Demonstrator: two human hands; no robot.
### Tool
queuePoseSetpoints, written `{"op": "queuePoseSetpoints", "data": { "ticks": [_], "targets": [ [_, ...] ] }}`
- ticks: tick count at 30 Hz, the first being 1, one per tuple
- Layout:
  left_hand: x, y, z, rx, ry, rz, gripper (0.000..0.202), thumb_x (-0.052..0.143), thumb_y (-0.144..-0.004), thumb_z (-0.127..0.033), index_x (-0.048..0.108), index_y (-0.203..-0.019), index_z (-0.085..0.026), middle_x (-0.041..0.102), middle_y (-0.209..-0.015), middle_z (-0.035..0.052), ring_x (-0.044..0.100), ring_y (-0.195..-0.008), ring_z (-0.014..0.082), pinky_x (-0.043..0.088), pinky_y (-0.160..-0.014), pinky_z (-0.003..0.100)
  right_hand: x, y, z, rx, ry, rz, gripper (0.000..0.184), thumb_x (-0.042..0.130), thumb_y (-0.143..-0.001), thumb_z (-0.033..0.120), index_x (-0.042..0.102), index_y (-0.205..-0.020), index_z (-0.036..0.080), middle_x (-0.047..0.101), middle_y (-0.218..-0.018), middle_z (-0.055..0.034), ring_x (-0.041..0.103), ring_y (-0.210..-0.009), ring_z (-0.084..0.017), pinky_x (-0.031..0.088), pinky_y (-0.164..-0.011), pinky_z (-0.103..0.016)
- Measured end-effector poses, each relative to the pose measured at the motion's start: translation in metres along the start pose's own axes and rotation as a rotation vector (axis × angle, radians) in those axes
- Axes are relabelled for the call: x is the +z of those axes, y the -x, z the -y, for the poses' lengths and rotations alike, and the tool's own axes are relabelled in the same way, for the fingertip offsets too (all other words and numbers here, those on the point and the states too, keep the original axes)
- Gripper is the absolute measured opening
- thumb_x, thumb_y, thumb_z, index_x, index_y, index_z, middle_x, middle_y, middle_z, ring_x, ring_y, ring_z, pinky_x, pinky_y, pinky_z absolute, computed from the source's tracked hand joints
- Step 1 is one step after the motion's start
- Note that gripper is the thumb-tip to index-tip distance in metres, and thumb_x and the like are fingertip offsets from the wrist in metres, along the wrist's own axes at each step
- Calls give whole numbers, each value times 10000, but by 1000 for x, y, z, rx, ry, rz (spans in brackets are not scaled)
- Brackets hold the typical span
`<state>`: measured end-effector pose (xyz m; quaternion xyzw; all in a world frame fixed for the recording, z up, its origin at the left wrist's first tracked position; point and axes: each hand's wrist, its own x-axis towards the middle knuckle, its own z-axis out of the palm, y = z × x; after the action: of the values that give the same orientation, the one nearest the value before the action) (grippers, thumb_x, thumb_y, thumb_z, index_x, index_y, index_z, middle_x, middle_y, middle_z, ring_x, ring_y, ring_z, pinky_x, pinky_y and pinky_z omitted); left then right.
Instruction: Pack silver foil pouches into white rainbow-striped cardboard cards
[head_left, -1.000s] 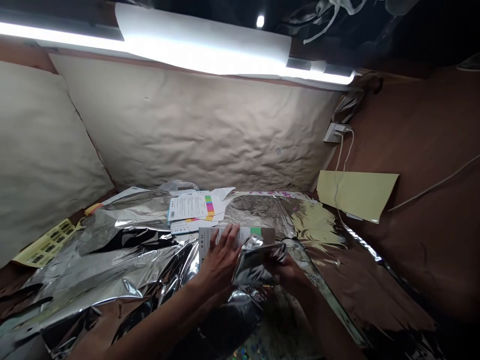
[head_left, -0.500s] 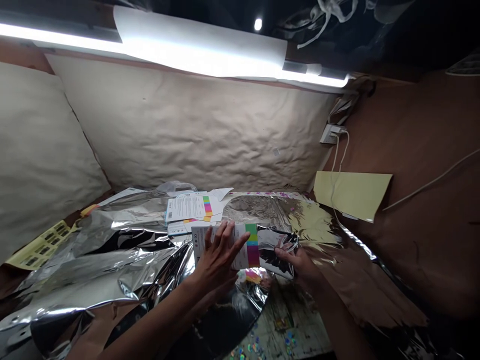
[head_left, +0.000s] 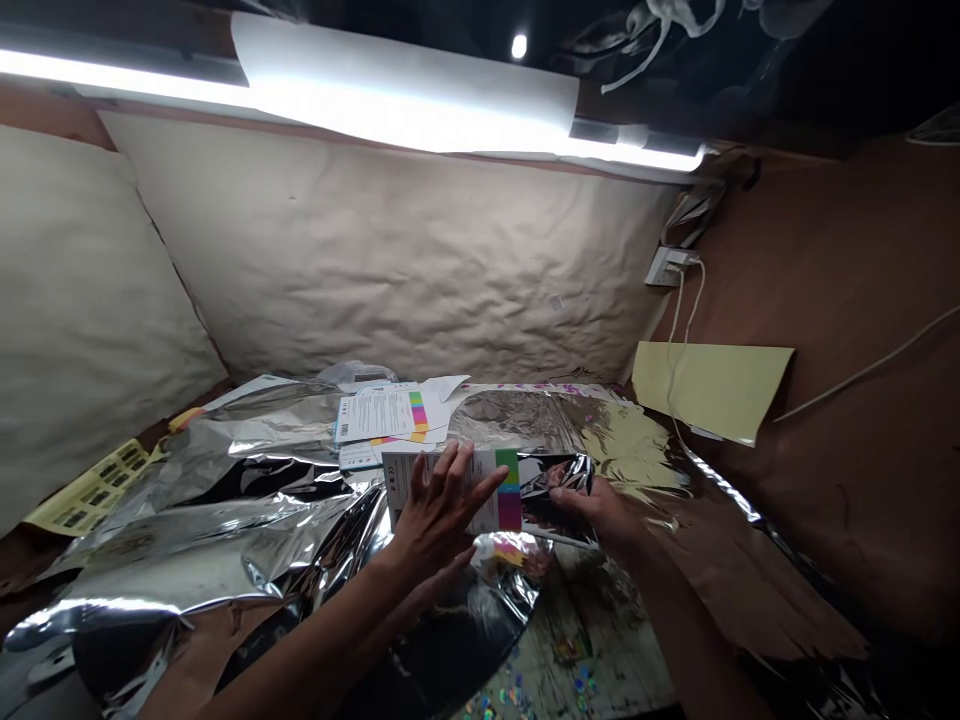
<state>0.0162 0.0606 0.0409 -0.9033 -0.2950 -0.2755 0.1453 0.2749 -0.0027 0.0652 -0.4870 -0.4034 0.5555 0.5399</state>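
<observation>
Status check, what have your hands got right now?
Left hand spread on white printed carton. Right hand gripping crumpled silver foil at carton's end. Printed cards lying just behind.

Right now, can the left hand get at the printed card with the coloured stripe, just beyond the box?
Probably yes, once it lifts: the left hand is spread on the white carton, and the printed card lies just past the carton's far edge, with only loose silver foil nearby and nothing standing between.

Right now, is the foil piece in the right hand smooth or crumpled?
Crumpled: the foil piece held in the right hand shows creases and broken, dark reflections across its surface.
</observation>
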Motion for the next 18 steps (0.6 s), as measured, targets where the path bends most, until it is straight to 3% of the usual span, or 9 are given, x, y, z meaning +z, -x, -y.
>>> {"op": "queuePoseSetpoints", "data": {
  "ticks": [7, 11, 15, 18],
  "targets": [
    [-1, -2, -3, -24, -13, 74, 1055, 803, -664, -526, 232, -1539, -379, 270, -1558, 165, 227, -1428, 412, 28, -1142, 565, 26, -6, -4, -49, 156, 89, 303, 770, -745, 426, 637, -835, 169, 651, -707, -2, 596, -640, -150, 488, -645, -287],
    [-2, -4, 0, -96, -20, 91, 1079, 802, -657, -527, 225, -1548, -336, 242, -1567, 191, 203, -1439, 408, 66, -1131, 558, 20, -12, 0, -40, 131, 111, 375, 745, -767, 486, 691, -908, 143, 686, -767, -26, 625, -697, -163, 497, -688, -299],
    [-1, -5, 0, -71, -10, 108, 1061, 768, -688, -513, 203, -1559, -293, 227, -1575, 207, 205, -1438, 404, 122, -1108, 521, 21, -19, 0, -12, 197, 59, 384, 779, -730, 492, 687, -785, 124, 646, -672, 2, 559, -555, -104, 421, -534, -222],
    [-1, -5, 0, -49, 4, 112, 1021, 732, -721, -499, 194, -1561, -287, 246, -1573, 198, 214, -1432, 405, 140, -1091, 505, 33, -21, -2, 45, 101, 193, 410, 780, -725, 513, 703, -845, 128, 664, -710, -5, 583, -572, -105, 448, -562, -222]
  ]
}}
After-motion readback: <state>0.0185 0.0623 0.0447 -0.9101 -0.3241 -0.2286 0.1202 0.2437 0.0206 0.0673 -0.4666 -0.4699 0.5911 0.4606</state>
